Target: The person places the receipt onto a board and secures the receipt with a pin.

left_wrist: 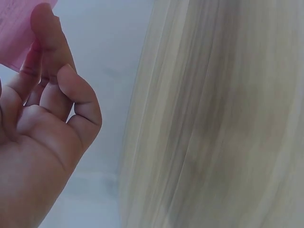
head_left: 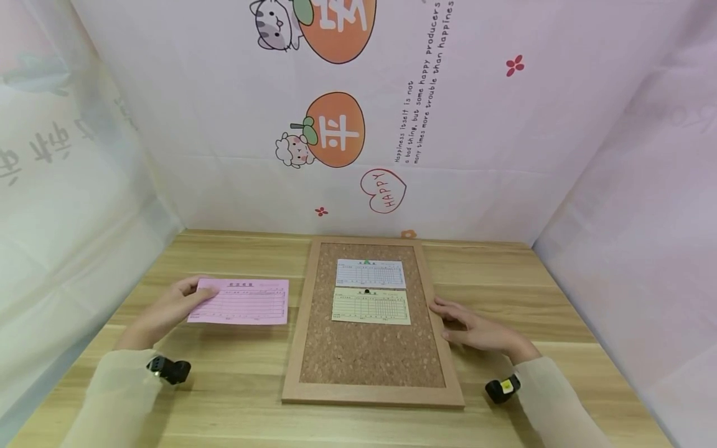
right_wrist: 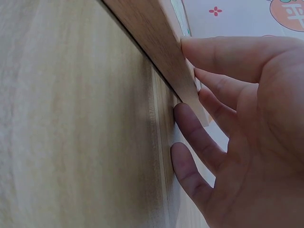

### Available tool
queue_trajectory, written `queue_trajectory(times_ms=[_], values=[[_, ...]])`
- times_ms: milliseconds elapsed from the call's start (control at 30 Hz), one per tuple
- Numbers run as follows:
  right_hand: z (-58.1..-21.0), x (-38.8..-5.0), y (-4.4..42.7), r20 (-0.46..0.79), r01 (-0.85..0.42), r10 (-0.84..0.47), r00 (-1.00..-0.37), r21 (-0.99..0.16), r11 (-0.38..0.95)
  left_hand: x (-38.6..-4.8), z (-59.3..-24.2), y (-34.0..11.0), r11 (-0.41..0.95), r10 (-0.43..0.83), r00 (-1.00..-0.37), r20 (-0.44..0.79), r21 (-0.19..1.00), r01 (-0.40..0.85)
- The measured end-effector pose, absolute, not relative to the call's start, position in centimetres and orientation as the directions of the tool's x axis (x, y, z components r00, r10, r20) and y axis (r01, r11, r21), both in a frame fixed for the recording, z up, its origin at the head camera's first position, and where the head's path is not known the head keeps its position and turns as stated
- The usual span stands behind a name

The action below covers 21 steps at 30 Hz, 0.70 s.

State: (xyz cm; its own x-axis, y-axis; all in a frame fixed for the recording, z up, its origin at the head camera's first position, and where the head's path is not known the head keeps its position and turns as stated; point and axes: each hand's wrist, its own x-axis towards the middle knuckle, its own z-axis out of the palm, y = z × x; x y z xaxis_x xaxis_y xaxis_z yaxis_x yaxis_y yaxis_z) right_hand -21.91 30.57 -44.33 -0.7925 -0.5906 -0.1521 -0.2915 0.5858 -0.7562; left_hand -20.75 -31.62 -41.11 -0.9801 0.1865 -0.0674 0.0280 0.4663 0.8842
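My left hand (head_left: 168,311) pinches a pink printed slip (head_left: 246,305) by its left edge, left of a wood-framed corkboard (head_left: 370,358). In the left wrist view the pink slip (left_wrist: 16,33) shows only in part, between thumb and fingers. A white slip (head_left: 370,275) is fixed to the board under a green pushpin (head_left: 366,262). Just below it a yellow slip (head_left: 372,309) is held by a black pushpin (head_left: 367,291). My right hand (head_left: 476,328) rests against the board's right side, fingertips touching the wooden frame (right_wrist: 152,38) without gripping it.
The board lies flat on a wood-grain table (head_left: 235,373). A pale printed cloth (head_left: 465,174) hangs behind the table and along both sides. A small black camera (head_left: 168,369) sits on the left wrist, another black camera (head_left: 502,389) on the right.
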Motion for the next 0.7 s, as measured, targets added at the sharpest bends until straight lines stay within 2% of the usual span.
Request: queue_trajectory(times_ms=[300, 700], values=[[-44.4, -21.9, 30.6, -0.148, -0.291, -0.593, -0.791, -0.762, 0.579, -21.9, -41.9, -29.2, 0.367, 0.256, -0.964, -0.069, 0.930, 0.031], [-44.4, -21.8, 30.6, -0.153, -0.284, -0.588, -0.794, -0.762, 0.582, -23.0, -42.9, -25.7, 0.332, 0.330, -0.942, -0.061, 0.942, 0.055]])
